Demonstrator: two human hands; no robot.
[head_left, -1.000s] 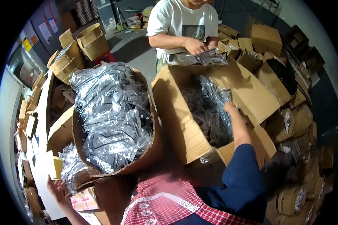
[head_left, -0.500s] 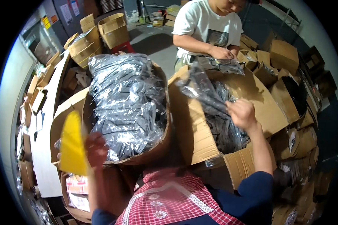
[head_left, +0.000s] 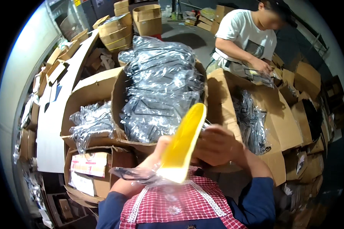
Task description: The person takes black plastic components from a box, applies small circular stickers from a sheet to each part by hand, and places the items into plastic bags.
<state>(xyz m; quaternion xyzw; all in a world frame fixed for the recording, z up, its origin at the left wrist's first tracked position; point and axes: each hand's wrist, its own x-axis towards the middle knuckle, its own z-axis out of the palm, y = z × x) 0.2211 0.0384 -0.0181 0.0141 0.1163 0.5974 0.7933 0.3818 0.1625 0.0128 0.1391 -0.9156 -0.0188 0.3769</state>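
In front of my apron, my left hand [head_left: 156,154] is closed on a yellow insole-shaped piece [head_left: 185,139] with a pale edge; the piece hides most of its fingers. Beside it my right hand [head_left: 218,145] is curled around a bagged dark piece, mostly hidden, with a bit of clear plastic showing at its fingers. At my left wrist sticks out a clear plastic bag [head_left: 135,173] with a dark-rimmed part inside. Just beyond the hands a carton [head_left: 116,103] is heaped with bagged dark parts [head_left: 162,91]. To the right an open carton [head_left: 283,126] holds more bagged parts [head_left: 250,118].
A smaller carton [head_left: 84,86] with bagged pieces stands left of the heap, above a box with a printed label [head_left: 90,165]. A white board [head_left: 53,133] runs along the left. Across the right carton a person in a white shirt [head_left: 248,42] handles a bagged piece. Stacked cartons [head_left: 307,76] line the right.
My right hand has come from over the right carton to the middle, beside the yellow piece. My left hand has carried that piece rightward. The view has swung left.
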